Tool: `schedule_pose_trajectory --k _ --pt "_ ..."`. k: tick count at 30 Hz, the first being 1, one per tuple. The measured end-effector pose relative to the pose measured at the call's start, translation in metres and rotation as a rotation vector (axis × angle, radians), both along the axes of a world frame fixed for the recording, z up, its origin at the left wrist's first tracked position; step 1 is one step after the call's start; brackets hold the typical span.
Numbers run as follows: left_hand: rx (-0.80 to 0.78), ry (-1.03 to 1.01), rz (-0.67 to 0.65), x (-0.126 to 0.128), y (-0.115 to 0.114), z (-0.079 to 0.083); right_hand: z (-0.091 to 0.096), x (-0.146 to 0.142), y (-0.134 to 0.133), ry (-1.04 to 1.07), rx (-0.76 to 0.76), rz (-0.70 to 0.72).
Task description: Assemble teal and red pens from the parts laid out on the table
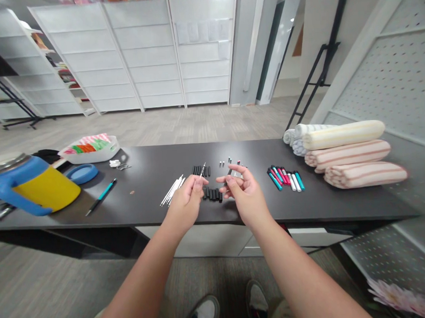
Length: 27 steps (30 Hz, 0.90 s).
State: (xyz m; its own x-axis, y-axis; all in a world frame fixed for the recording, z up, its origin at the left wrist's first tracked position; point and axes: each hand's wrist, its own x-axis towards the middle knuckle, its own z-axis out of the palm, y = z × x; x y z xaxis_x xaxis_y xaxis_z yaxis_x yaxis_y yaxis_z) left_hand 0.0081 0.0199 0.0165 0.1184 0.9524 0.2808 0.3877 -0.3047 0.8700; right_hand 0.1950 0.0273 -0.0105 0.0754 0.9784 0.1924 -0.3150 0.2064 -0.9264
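Observation:
Over the middle of the dark desk, my left hand (187, 198) pinches a thin pen refill (202, 169), its tip pointing up. Close by on the right, my right hand (245, 191) is closed on a small dark pen part (230, 171), with the index finger stretched toward the left. Beside my left hand lies a bundle of white refills (172, 189). Short black tubes (198, 170) stand in a row behind the hands, and thicker black grips (213, 194) lie between them. Small silver tips (222, 163) sit farther back, partly hidden by my right fingers.
Teal, pink and white pen barrels (286, 178) lie on the right, near rolled towels (351, 151). To the left are a teal and black pen (101, 197), a yellow and blue jug (35, 185), a blue lid (82, 173) and a white basket (91, 153) of colourful packets.

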Motion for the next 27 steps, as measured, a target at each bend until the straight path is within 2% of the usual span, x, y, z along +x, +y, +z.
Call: schedule_pose_trajectory --k 3,5,9,18,27 --pt "0.192 0.357 -0.023 -0.009 -0.002 -0.007 -0.001 0.001 0.001 0.024 0.016 -0.06" --pt "0.262 0.54 -0.018 -0.012 -0.001 -0.01 -0.001 0.001 0.002 0.038 0.024 -0.105" --pt "0.293 0.723 0.023 -0.011 0.001 -0.014 0.0 -0.001 0.001 0.059 0.034 -0.202" --pt "0.31 0.814 -0.035 -0.01 -0.004 -0.013 -0.003 -0.002 0.0 0.016 0.05 -0.277" --pt "0.307 0.767 -0.043 -0.011 -0.003 -0.014 -0.001 -0.004 -0.003 -0.105 0.076 -0.194"
